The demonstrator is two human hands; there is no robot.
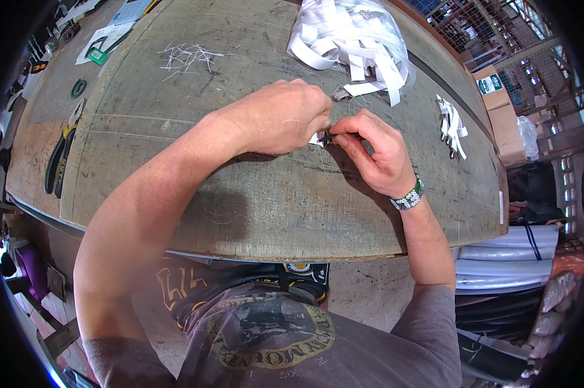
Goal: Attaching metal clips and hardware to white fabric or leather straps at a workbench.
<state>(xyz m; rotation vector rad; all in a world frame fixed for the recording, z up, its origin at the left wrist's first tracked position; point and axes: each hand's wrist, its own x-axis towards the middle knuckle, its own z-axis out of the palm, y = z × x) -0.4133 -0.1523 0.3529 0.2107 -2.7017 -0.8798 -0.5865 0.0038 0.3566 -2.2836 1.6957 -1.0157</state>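
Observation:
Over the middle of the wooden table my two hands meet at a short piece of white strap (316,138). My left hand (280,118) is closed, its back turned up and its fingertips mostly hidden, with the strap's end poking out beneath it. Thumb and forefinger of my right hand (377,154) pinch a small dark clip (329,138) at the strap's edge. Loose thin threads trail from there over the tabletop. Just beyond the hands lies a small metal piece (340,95), too small to name, beside a clear plastic bag of white straps (353,42).
Several white straps with dark clips (452,127) lie at the right of the table (292,220). Thread offcuts (190,58) are scattered far left. Yellow-and-black pliers (60,158) and a green ring (78,88) lie at the left. Silver rolls (508,258) are stacked beyond the right edge.

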